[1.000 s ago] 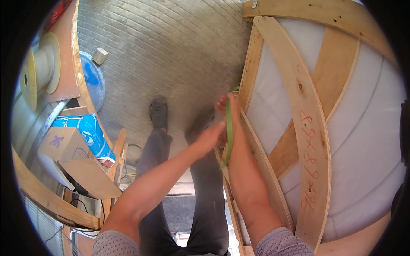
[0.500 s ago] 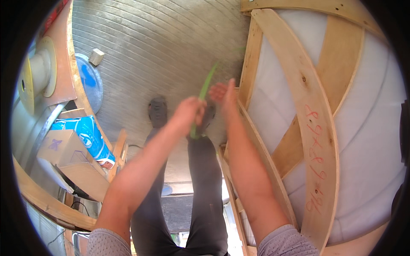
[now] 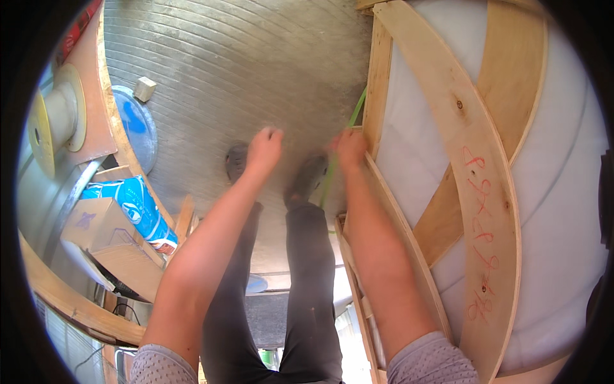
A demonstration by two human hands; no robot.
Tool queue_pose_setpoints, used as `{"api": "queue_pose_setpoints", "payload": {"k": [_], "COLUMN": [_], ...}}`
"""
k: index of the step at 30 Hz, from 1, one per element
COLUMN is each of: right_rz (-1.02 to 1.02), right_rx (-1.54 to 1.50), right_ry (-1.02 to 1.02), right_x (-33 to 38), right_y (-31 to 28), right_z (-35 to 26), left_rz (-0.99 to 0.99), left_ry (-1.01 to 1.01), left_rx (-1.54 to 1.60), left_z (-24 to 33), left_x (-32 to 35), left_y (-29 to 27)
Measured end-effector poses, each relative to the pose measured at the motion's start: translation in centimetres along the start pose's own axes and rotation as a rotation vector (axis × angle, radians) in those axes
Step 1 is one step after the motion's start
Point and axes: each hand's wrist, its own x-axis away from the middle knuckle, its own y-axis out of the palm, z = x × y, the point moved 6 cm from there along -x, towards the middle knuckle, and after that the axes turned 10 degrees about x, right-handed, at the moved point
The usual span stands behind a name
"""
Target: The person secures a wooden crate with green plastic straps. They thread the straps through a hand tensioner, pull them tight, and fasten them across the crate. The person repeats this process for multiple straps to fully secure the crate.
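Note:
A long, narrow green strap (image 3: 358, 107) runs through my right hand (image 3: 350, 148), which is closed on it beside the wooden crate (image 3: 378, 96). Above the hand the strap slants up to the crate's edge. Below, it hangs past my shoe, blurred. My left hand (image 3: 265, 151) is apart from the strap, over my other shoe, with its fingers curled and nothing visible in them.
The crate, with curved-looking boards over white sheeting (image 3: 422, 121), fills the right side. At left are a cardboard box (image 3: 105, 230), a blue plastic pack (image 3: 137, 208), a spool (image 3: 61, 118), a blue round lid (image 3: 135, 128) and a small block (image 3: 144, 89) on the grooved floor.
The green strap has passed from my left hand to my right hand and shifted right against the crate. My left hand has moved left and up, away from it.

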Motion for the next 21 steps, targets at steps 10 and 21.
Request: {"api": "queue_pose_setpoints", "payload": {"k": [10,21], "right_rz": [0.132,-0.108], "right_rx": [0.355,0.074], "right_ry": [-0.075,-0.054], "right_x": [8.6,31.9], "right_y": [0.2,-4.8], "right_z": [-3.3,0.0], "left_rz": [0.004,0.062], "left_ry": [-0.327,-0.248], "left_rx": [0.293,0.252], "left_z": [-3.6,0.0], "left_x": [15.6,29.4], "left_y": [-8.8,-17.6]}}
